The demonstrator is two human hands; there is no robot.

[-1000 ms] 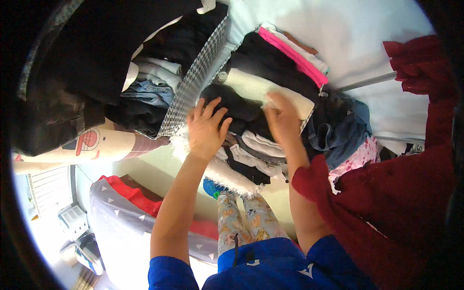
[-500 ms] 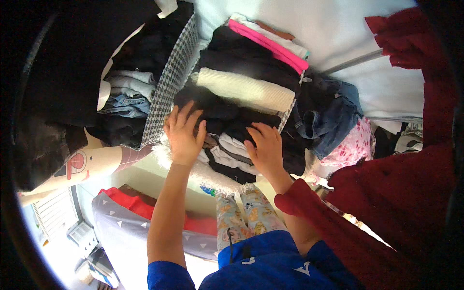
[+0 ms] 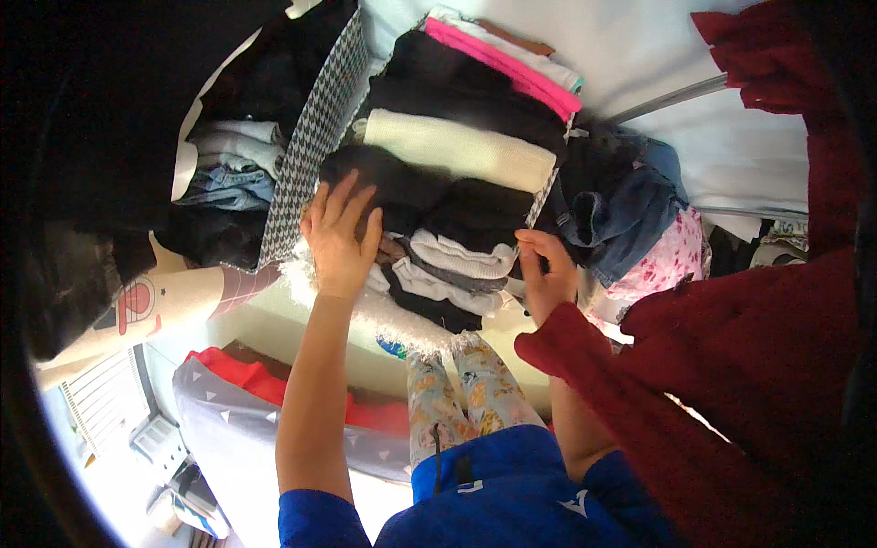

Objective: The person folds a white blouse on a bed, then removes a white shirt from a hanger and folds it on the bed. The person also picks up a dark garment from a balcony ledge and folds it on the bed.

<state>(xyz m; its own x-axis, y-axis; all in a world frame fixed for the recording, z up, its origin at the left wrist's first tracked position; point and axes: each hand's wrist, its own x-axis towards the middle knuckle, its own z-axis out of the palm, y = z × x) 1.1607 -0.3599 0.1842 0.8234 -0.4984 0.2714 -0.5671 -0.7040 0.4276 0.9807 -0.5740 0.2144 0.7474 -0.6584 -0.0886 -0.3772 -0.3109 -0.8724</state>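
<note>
The left hand (image 3: 338,242), fingers spread, touches the left-side black clothes (image 3: 402,183), probably soft, light, best held underneath; whether the right hand (image 3: 550,274) pinches anything is unclear.

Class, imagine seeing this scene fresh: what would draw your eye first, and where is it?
The dark red cloth sprawls down the right side, while a bright pink folded garment stands out near the top. Centrally, a cream knit lies among black clothes, beyond the spread left hand.
</note>
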